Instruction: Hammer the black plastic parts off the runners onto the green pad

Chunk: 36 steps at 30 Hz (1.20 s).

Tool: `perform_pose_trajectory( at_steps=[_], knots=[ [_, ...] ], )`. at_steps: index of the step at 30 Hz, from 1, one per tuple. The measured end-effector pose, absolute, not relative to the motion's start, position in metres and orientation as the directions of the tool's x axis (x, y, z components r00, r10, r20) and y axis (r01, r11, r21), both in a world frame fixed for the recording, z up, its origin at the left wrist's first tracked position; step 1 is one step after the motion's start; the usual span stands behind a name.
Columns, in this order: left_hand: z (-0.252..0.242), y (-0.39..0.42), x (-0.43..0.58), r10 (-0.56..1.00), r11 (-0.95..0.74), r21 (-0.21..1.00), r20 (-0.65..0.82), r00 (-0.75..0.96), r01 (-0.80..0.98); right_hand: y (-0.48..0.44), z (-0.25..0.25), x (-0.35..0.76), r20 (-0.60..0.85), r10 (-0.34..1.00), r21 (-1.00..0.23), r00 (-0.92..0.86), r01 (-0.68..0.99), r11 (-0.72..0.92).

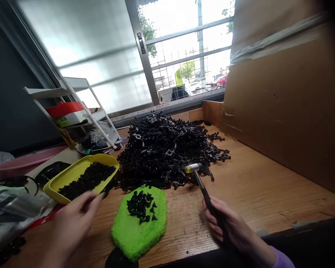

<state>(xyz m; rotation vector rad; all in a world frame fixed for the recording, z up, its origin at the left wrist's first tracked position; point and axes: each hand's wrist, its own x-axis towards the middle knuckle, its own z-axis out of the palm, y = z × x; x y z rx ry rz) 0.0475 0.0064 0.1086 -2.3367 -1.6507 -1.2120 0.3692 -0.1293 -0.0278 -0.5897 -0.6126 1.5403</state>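
My right hand is shut around the dark handle of a small mallet, whose metal head with a yellow face hangs over the wooden tabletop. My left hand pinches a small black plastic part above the rim of a yellow tray. That tray holds a heap of black parts. Between my hands lies a green fuzzy mat, with a cluster of small black pointed pieces on it. A large pile of black plastic parts rises just beyond.
A cardboard sheet stands along the right of the wooden tabletop. At the left are a white shelf rack, a pink plate and a crumpled plastic bag. A window lies behind the pile.
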Motion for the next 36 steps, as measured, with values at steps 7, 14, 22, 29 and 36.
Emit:
perform_pose_trajectory(
  at_steps=[7, 14, 22, 29, 36],
  knots=[
    [0.105, 0.081, 0.208, 0.725, -0.589, -0.039, 0.416, 0.549, 0.807, -0.13, -0.032, 0.372, -0.005, 0.999, -0.689, 0.037, -0.725, 0.024],
    [0.111, 0.112, 0.197, 0.74, -0.634, 0.075, 0.348, 0.576, 0.769, -0.133, -0.031, 0.371, 0.026, 1.0, -0.707, 0.003, -0.707, 0.021],
    [0.111, 0.131, 0.139, 0.878, -0.478, 0.787, 0.412, 0.244, 0.389, -0.132, -0.031, 0.37, 0.056, 0.998, -0.69, -0.025, -0.724, 0.021],
    [0.099, 0.099, 0.138, 0.735, -0.665, 0.687, 0.53, 0.423, 0.294, -0.132, -0.028, 0.367, 0.046, 0.998, -0.715, -0.033, -0.699, 0.01],
    [0.081, 0.075, 0.097, 0.952, -0.283, 0.941, 0.3, 0.067, -0.186, -0.134, -0.032, 0.367, 0.025, 0.999, -0.719, -0.038, -0.695, -0.008]
  ],
)
